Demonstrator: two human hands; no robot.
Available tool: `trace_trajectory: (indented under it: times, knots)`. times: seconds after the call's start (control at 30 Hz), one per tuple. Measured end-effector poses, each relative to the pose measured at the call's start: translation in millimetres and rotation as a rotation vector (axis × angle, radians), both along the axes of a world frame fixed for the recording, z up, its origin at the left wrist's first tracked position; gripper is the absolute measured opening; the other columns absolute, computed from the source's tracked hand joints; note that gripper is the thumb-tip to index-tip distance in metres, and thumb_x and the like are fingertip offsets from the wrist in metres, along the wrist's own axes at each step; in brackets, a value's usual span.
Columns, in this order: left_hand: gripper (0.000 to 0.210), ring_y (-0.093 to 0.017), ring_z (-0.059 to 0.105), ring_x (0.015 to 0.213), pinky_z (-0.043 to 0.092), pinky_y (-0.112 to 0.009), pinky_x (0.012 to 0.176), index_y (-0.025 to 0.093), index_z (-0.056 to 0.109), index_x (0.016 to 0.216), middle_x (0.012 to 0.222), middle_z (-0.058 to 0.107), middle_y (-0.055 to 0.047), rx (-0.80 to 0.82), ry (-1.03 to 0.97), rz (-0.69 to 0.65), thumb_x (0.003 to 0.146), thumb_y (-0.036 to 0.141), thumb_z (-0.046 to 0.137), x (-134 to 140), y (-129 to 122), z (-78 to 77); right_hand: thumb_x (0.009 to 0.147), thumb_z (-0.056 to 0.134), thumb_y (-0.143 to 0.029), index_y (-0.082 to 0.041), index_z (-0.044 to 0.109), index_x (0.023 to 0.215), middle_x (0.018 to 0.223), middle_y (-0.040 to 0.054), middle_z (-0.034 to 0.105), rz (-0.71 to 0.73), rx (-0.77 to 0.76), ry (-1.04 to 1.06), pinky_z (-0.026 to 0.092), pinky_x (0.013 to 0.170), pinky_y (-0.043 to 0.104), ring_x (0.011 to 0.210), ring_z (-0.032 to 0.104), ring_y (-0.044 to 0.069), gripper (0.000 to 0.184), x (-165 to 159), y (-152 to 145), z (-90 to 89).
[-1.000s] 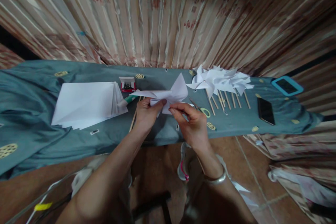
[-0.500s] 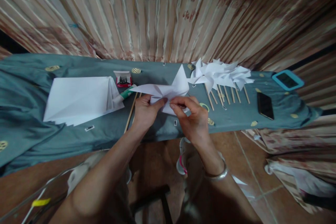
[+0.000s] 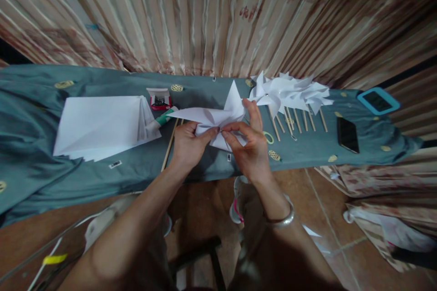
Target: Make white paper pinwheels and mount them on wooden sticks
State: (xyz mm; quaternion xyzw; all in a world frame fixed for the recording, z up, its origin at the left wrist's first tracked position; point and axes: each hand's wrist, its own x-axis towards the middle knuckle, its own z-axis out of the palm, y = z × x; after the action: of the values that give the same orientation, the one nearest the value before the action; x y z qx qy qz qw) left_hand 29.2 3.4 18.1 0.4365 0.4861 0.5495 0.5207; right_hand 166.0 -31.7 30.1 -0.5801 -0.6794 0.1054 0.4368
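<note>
A white paper pinwheel (image 3: 218,117) with folded blades is held up over the cloth-covered table. My left hand (image 3: 191,148) is closed on its left side, the thumb pressing near the centre. At that centre the thumb and index finger of my right hand (image 3: 251,145) pinch together around something too small to make out, while its other fingers stretch upward by the right blade. Below and behind my left hand lie thin wooden sticks (image 3: 170,145). A green-and-white glue stick (image 3: 163,119) and an open red box (image 3: 160,100) of small dark items sit to the left.
Stacked white paper sheets (image 3: 99,125) lie at left on the green cloth (image 3: 136,177). Finished pinwheels on sticks (image 3: 290,93) overlap at back right. Near them are a green tape ring (image 3: 268,137), a black phone (image 3: 347,135) and a blue-framed device (image 3: 378,101). A curtain (image 3: 205,22) hangs behind.
The outer fingers of my right hand have lifted and spread upward, while thumb and index finger stay pinched at the pinwheel's centre. My left hand keeps its hold. The view has shifted slightly.
</note>
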Motion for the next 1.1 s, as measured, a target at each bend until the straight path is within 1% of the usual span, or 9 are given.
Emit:
trace_trajectory:
  times: [0.1, 0.23, 0.5, 0.63, 0.77, 0.87, 1.1]
  knots:
    - [0.009, -0.016, 0.057, 0.063, 0.045, -0.025, 0.060, 0.017, 0.071, 0.059, 0.060, 0.066, 0.000, -0.003, 0.001, 0.000, 0.054, 0.019, 0.078, 0, 0, -0.9, 0.084, 0.063, -0.022, -0.025, 0.069, 0.081, 0.148, 0.0009, 0.043, -0.005, -0.026, 0.018, 0.023, 0.116, 0.059, 0.147, 0.021, 0.029, 0.008, 0, 0, 1.2]
    - [0.010, -0.015, 0.055, 0.059, 0.044, -0.025, 0.059, 0.016, 0.071, 0.059, 0.060, 0.066, 0.000, 0.007, 0.029, -0.005, 0.056, 0.022, 0.078, 0, 0, -4.0, 0.084, 0.063, -0.021, -0.025, 0.070, 0.082, 0.147, 0.0023, 0.045, 0.007, -0.035, 0.025, 0.026, 0.116, 0.058, 0.147, 0.022, 0.029, 0.008, 0, 0, 0.9]
    - [0.015, -0.015, 0.057, 0.058, 0.045, -0.025, 0.056, 0.015, 0.068, 0.061, 0.059, 0.065, 0.001, 0.046, 0.194, -0.047, 0.061, 0.028, 0.076, -4, -1, -2.2, 0.083, 0.063, -0.022, -0.025, 0.070, 0.081, 0.147, 0.0000, 0.045, 0.016, -0.055, 0.038, 0.027, 0.117, 0.055, 0.146, 0.024, 0.029, 0.007, 4, 4, -2.4]
    - [0.014, -0.015, 0.058, 0.059, 0.047, -0.026, 0.056, 0.015, 0.070, 0.064, 0.063, 0.068, 0.000, 0.052, 0.199, -0.053, 0.062, 0.028, 0.075, -4, -1, -2.9, 0.083, 0.064, -0.025, -0.024, 0.070, 0.082, 0.149, -0.0015, 0.043, 0.022, -0.052, 0.040, 0.023, 0.118, 0.055, 0.146, 0.024, 0.029, 0.006, 5, 5, -4.0]
    - [0.014, -0.016, 0.061, 0.062, 0.048, -0.026, 0.058, 0.015, 0.072, 0.068, 0.067, 0.071, -0.001, 0.064, 0.195, -0.074, 0.063, 0.027, 0.075, -4, -2, -4.2, 0.083, 0.064, -0.025, -0.024, 0.070, 0.082, 0.149, -0.0008, 0.043, 0.030, -0.057, 0.038, 0.020, 0.119, 0.055, 0.146, 0.025, 0.028, 0.006, 7, 5, -6.4]
    - [0.015, -0.017, 0.062, 0.065, 0.049, -0.026, 0.060, 0.015, 0.073, 0.071, 0.070, 0.072, -0.001, 0.077, 0.190, -0.089, 0.063, 0.026, 0.075, -4, -2, -3.8, 0.083, 0.065, -0.024, -0.023, 0.070, 0.081, 0.149, 0.0005, 0.044, 0.033, -0.058, 0.033, 0.020, 0.119, 0.054, 0.145, 0.027, 0.028, 0.005, 7, 6, -7.7]
    - [0.015, -0.017, 0.064, 0.066, 0.050, -0.027, 0.062, 0.015, 0.073, 0.072, 0.071, 0.073, -0.002, 0.079, 0.190, -0.082, 0.064, 0.027, 0.075, -6, -1, -4.3, 0.082, 0.065, -0.023, -0.024, 0.070, 0.082, 0.149, 0.0009, 0.044, 0.027, -0.058, 0.035, 0.021, 0.119, 0.054, 0.145, 0.027, 0.028, 0.004, 8, 6, -9.2]
